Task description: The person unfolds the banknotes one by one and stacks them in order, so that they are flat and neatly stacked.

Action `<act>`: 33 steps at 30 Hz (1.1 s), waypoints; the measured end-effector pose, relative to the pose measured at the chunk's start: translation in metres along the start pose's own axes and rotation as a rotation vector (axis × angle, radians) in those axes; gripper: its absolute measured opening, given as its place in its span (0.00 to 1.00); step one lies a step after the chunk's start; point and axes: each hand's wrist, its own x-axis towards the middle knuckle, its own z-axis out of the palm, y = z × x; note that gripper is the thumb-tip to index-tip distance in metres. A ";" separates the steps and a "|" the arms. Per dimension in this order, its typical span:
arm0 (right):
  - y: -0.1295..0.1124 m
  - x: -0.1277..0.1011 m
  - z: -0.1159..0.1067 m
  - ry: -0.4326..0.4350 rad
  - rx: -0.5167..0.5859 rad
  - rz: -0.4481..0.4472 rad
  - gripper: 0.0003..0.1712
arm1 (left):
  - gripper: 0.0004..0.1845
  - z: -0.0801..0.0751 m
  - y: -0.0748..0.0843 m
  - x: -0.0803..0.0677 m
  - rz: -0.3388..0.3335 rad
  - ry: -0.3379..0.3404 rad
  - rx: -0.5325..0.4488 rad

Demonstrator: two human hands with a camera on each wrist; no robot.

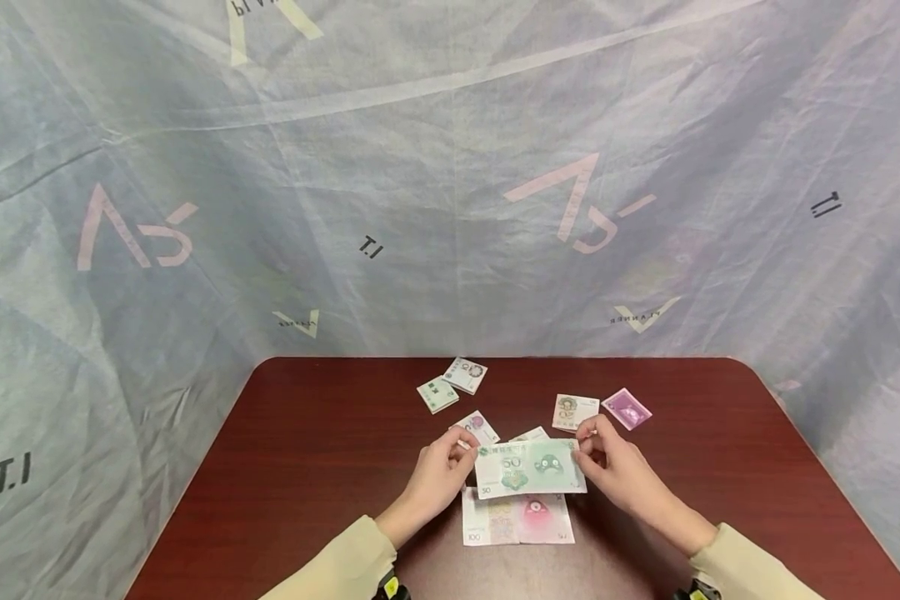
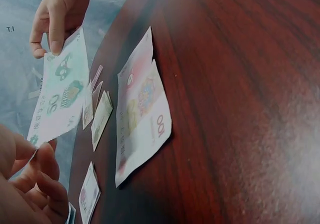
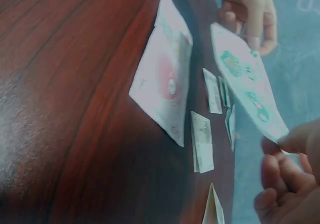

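Left hand (image 1: 441, 471) and right hand (image 1: 621, 471) each pinch one end of green 50 note (image 1: 530, 469); head view: overlaps pink 100 note (image 1: 517, 522), hides most of pale note (image 1: 529, 434)

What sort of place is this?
Probably a makeshift filming booth: printed grey sheeting hangs behind and beside a dark red table, and a green note is held up above it.

The green banknote (image 1: 531, 468) partly hides a pale banknote (image 1: 531, 434) in the head view.
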 end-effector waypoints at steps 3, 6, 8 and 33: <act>0.000 -0.003 0.002 0.015 -0.014 -0.029 0.19 | 0.09 0.002 -0.001 -0.003 -0.007 0.009 -0.016; 0.002 -0.004 0.003 -0.001 -0.043 -0.074 0.19 | 0.10 0.003 -0.001 -0.005 0.007 0.040 -0.016; 0.003 -0.005 0.004 -0.021 -0.066 -0.092 0.18 | 0.09 0.002 -0.001 -0.005 0.025 0.060 0.003; 0.003 -0.028 0.021 -0.079 0.072 -0.097 0.19 | 0.07 -0.009 -0.011 -0.026 -0.024 -0.012 -0.169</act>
